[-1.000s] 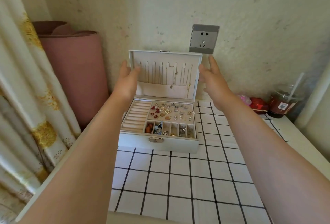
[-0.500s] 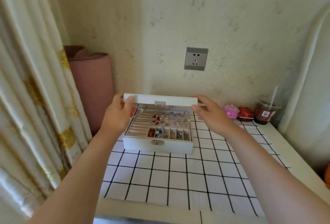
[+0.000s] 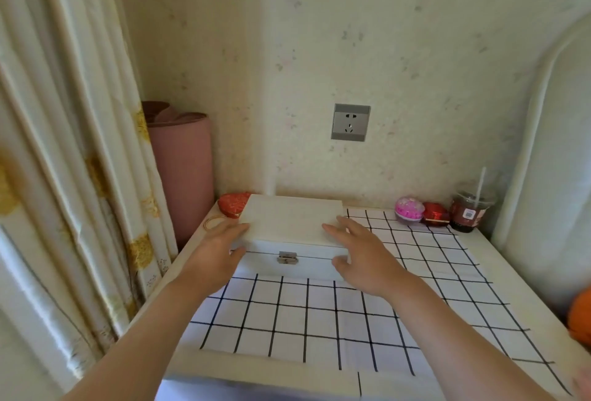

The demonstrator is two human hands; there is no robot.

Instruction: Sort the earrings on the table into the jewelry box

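**Lid down on the jewelry box**

We rest our left hand (image 3: 215, 253) and right hand (image 3: 361, 255), fingers spread and gripping nothing, on the shut jewelry box (image 3: 291, 234) at the worktop's (image 3: 319, 320) back. No loose earrings show; fastening the clasp (image 3: 287, 257) looks next.

Speckled cream wall (image 3: 415, 49) with grey socket (image 3: 350, 122), patterned curtain (image 3: 64, 144) at left, grid-checked tabletop (image 3: 319, 320) below.
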